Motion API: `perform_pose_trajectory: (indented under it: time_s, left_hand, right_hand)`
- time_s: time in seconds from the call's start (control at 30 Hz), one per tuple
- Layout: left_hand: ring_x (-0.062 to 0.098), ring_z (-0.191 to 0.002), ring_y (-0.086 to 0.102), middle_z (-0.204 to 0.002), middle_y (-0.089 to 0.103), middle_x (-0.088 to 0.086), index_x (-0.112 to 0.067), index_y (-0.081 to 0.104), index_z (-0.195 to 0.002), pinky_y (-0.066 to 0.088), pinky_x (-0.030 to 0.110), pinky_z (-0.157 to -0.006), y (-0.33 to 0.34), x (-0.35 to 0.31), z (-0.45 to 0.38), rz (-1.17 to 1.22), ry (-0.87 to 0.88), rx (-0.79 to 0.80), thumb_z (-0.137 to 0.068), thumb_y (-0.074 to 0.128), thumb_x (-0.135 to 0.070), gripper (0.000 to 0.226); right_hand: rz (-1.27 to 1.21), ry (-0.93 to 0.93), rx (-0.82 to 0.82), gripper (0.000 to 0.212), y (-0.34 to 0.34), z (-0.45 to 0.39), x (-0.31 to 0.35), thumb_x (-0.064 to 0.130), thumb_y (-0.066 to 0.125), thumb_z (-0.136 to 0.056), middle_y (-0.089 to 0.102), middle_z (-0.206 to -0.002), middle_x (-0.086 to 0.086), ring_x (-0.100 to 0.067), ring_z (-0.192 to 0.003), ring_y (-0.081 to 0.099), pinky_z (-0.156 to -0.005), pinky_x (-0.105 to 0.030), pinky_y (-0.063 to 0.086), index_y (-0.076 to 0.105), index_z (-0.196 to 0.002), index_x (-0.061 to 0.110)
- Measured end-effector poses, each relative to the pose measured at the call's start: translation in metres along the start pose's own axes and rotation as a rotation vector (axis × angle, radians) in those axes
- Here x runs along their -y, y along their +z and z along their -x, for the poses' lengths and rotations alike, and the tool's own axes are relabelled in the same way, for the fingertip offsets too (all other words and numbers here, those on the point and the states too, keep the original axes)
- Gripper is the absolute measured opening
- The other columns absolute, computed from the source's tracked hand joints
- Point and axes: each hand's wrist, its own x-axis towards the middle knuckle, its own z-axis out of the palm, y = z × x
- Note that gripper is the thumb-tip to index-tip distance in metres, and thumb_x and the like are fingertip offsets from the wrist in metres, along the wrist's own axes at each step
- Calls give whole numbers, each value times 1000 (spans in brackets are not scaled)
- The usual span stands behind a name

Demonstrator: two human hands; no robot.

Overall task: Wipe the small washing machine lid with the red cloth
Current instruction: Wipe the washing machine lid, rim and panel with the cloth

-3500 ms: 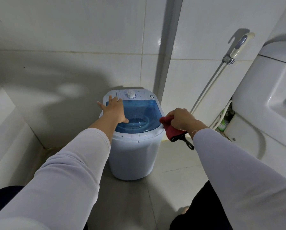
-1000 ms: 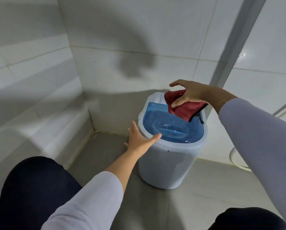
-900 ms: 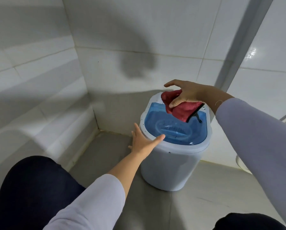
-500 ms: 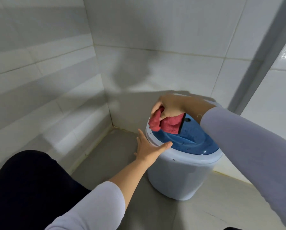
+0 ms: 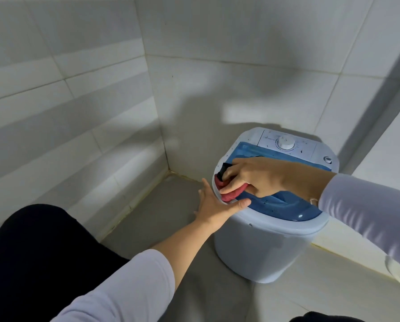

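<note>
Both hands meet the lid [image 5: 285, 203]: right hand [image 5: 257, 176] gripping red cloth [image 5: 230, 194].

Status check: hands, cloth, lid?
Right hand grips red cloth on translucent blue lid, left edge. Left hand open, bracing white washer rim. Nothing obstructing.

Red cloth [image 5: 229, 194] now at lid's [image 5: 287, 205] left edge.

Grey tiled walls [image 5: 78, 94], floor [image 5: 322, 293], corner.
</note>
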Motion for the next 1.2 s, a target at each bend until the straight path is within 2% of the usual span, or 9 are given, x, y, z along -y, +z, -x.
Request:
perform_pose_trajectory:
  time_s: [0.17, 0.27, 0.33, 0.4, 0.57, 0.77, 1.0, 1.13, 1.2]
  left_hand:
    - [22, -146, 22, -152, 29, 7, -31, 15, -149, 26, 58, -113, -11, -27, 19, -32, -3, 40, -30, 76, -84, 144]
    - [20, -149, 11, -157, 18, 2, -36, 5, -151, 19, 57, -117, -13, -30, 23, -47, -4, 69, -26, 71, -89, 151]
    - [18, -149, 8, -159, 17, -2, -41, 5, -150, 17, 58, -117, -13, -30, 22, -52, 16, 77, -29, 72, -88, 146]
    - [18, -148, 10, -158, 19, -5, -45, 9, -148, 18, 58, -116, -12, -27, 20, -57, 29, 68, -30, 72, -87, 140]
    - [18, -148, 11, -157, 20, -7, -40, 14, -148, 17, 58, -117, -13, -29, 21, -85, 31, 61, -26, 69, -90, 143]
    - [15, -148, -22, -162, -15, -1, -22, -15, -153, 1, 58, -119, -18, -40, 28, -119, -92, 169, -25, 69, -85, 166]
    - [18, -147, -22, -162, -16, -1, -20, -17, -153, 4, 60, -118, -22, -46, 30, -178, -120, 198, -32, 67, -84, 160]
    - [18, -148, -20, -162, -14, 0, -19, -14, -153, 5, 57, -120, -38, -54, 26, -195, -104, 217, -61, 74, -69, 137]
    - [18, -150, -14, -163, -11, 0, -21, -10, -154, 6, 54, -120, -53, -62, 17, -210, -87, 169, -66, 70, -69, 128]
  right_hand:
    - [146, -34, -57, 59, 8, -9, -3, 3, 54, -86, 52, -136, 13, -20, -120, 44, -80, -34, 47, 52, -129, 43]
    - [183, -26, -101, 62, 11, -15, -5, -3, 54, -84, 57, -134, 10, -23, -113, 48, -71, -30, 34, 54, -130, 39]
    - [182, 19, -94, 64, 8, -20, -4, -4, 48, -87, 52, -138, 9, -22, -117, 45, -73, -30, 32, 49, -134, 40]
    - [191, 65, -89, 64, 6, -25, -3, -1, 44, -89, 49, -141, 11, -22, -121, 42, -78, -31, 37, 45, -136, 41]
    - [195, 157, -86, 61, 2, -37, -11, 2, 43, -91, 47, -141, 11, -22, -122, 40, -81, -29, 31, 42, -138, 41]
    - [224, 273, -66, 57, 3, -49, -33, 10, 48, -92, 51, -135, 11, -21, -117, 42, -82, -30, 33, 41, -136, 46]
    - [241, 402, -34, 54, 1, -57, -48, 10, 48, -92, 52, -133, 9, -22, -118, 42, -82, -30, 36, 47, -132, 46]
    - [116, 517, -94, 47, -8, -52, -60, 11, 47, -92, 53, -132, 6, -22, -114, 45, -89, -29, 40, 53, -129, 40]
    - [16, 619, -199, 46, -14, -44, -70, 7, 44, -90, 56, -128, 1, -24, -113, 47, -85, -29, 37, 55, -128, 33]
